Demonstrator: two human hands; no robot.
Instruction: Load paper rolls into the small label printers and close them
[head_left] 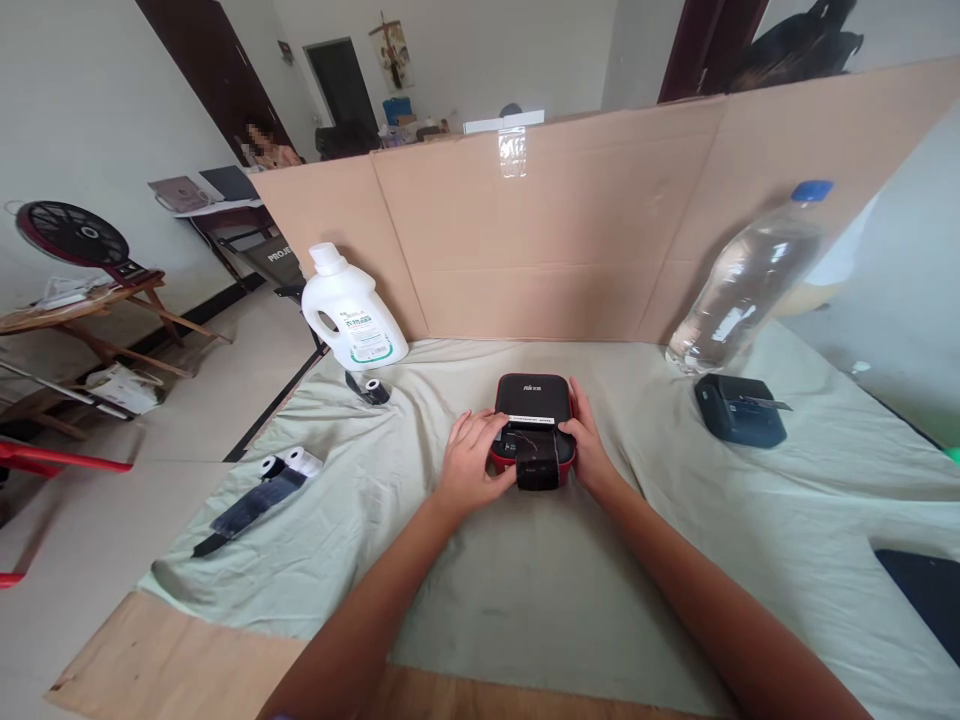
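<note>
A small black printer (533,395) with a red rim rests on the cloth in front of me. A glossy black strip (538,468) hangs over its front edge, and a narrow white label strip (529,420) crosses its top. My left hand (471,460) is closed around the printer's left side, its fingers over the top. On the opposite side my right hand (589,435) grips the casing, thumb bent over the upper edge. Parts of both sides are hidden by my fingers.
Greenish cloth (480,590) covers the wooden table (142,650). Rolls with dark film (262,495) and a small roll (375,391) lie left, near a white jug (352,310). A clear bottle (750,280) and dark device (739,410) stand right. Behind rises a cardboard panel (525,240).
</note>
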